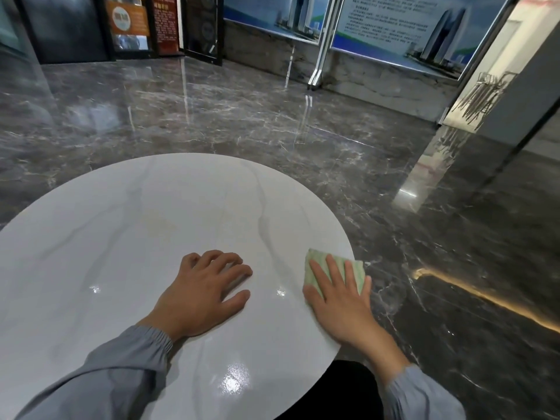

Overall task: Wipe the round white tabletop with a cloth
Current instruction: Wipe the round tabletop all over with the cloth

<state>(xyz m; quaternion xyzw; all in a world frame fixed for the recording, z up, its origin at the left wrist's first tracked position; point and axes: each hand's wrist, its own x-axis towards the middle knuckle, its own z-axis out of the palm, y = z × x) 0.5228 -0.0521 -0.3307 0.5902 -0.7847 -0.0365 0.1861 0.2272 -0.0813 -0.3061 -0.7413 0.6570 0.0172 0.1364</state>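
Observation:
The round white tabletop [136, 225] with faint grey veins fills the lower left of the head view. A light green cloth [318, 262] lies at its right edge, partly over the rim. My right hand [339, 298] presses flat on the cloth, fingers spread, covering most of it. My left hand [206, 295] rests on the bare tabletop just left of it, palm down, fingers slightly curled, holding nothing. Both arms wear grey sleeves.
Glossy dark marble floor [272, 122] surrounds the table. Poster panels on a metal frame [318, 56] stand at the back, dark doors [200, 25] at the back left, and a grey pillar [521, 95] at the right. A dark shape [348, 389] shows below the table edge.

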